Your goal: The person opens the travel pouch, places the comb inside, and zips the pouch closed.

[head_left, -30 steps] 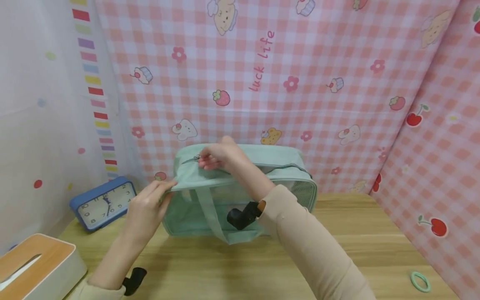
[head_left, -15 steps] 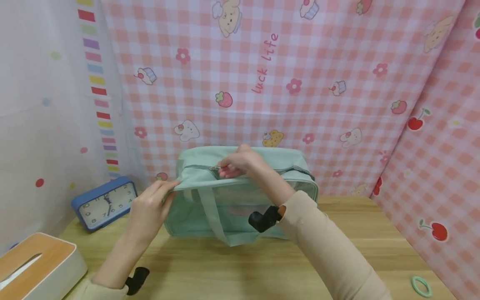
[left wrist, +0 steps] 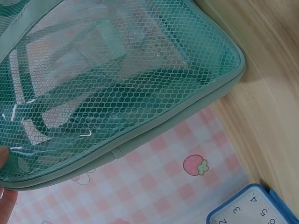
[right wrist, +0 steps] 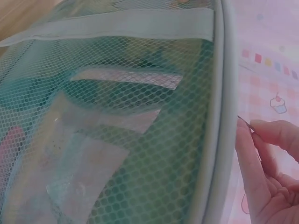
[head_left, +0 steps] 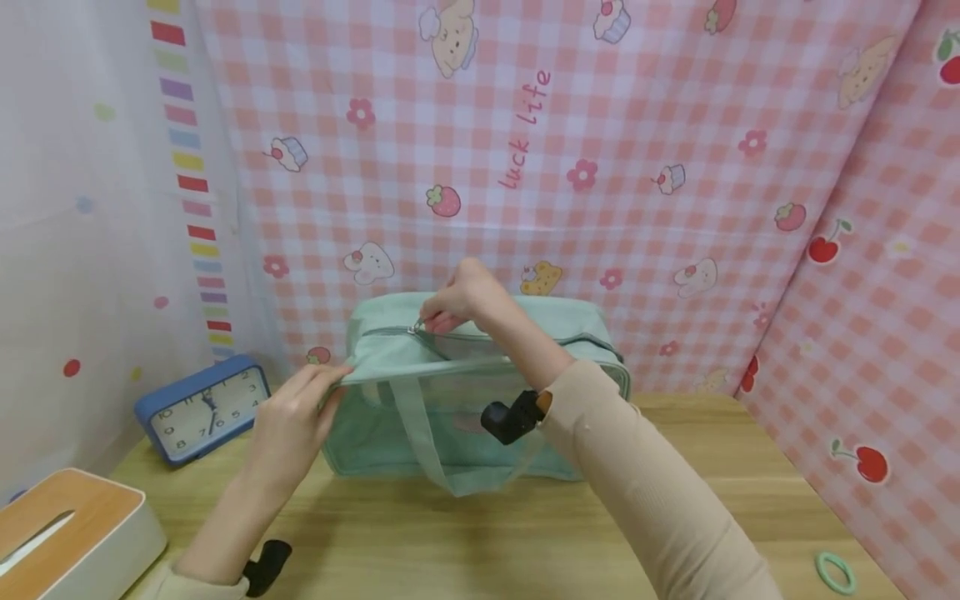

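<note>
On the wooden table [head_left: 712, 500], just in front of the pink checked backdrop [head_left: 637, 125], we see a mint-green mesh bag [head_left: 390, 425] standing upright on its bottom edge. Our left hand [head_left: 288, 421] pinches the bag's top-left rim between thumb and fingers; we judge this braces the bag so it doesn't slide or tip under the zipper pull. Our right hand [head_left: 461, 304] sits on top of the bag, fingers curled and pinching the small metal zipper tab [head_left: 415, 328]; the right wrist view shows the tab's thin tip [right wrist: 245, 122] held at the fingertips [right wrist: 275, 133], beside the bag's grey piped edge. Bag's long axis runs left-right, parallel to the backdrop; mesh face points toward us, zipper side up. Zipper track follows that same long axis, open gap showing right of the tab. Carry strap [head_left: 420, 433] hangs down the bag's front face. Left of the bag: blue alarm clock [head_left: 202, 408], then tissue box [head_left: 67, 533] nearer us. Far right of the bag, a green hair tie [head_left: 836, 572] lies on the table.
</note>
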A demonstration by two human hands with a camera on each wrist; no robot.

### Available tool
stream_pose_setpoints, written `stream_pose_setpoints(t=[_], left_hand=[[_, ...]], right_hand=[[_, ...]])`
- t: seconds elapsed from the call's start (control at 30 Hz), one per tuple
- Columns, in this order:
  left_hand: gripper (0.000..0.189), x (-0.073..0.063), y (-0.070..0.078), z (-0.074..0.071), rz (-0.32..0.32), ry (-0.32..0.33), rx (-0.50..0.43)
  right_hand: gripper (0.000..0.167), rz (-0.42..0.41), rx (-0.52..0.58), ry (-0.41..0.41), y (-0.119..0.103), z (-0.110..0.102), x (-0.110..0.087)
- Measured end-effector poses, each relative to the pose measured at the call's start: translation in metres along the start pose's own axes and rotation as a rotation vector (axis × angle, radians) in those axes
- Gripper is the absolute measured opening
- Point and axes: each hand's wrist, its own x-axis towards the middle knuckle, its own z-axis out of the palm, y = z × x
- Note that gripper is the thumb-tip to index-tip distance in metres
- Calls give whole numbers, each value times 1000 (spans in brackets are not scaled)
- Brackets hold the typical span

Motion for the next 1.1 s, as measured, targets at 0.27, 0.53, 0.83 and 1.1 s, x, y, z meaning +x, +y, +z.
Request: stream_pose_setpoints(t=[0.27,0.53,0.83,1.1], left_hand=[[31,-2,2,1,-18,12,-6],[29,0,1,2,-17,27,-4],[28,5,0,4,-20,2,-12],[28,6,-2,3,-39,-15,-30]], right_hand=[[9,18,65,16,4,-8,0],[8,48,99,41,15,-29,-5],[14,66,114,83,29,-53,-12],[23,70,165,128,46,-78,-18]])
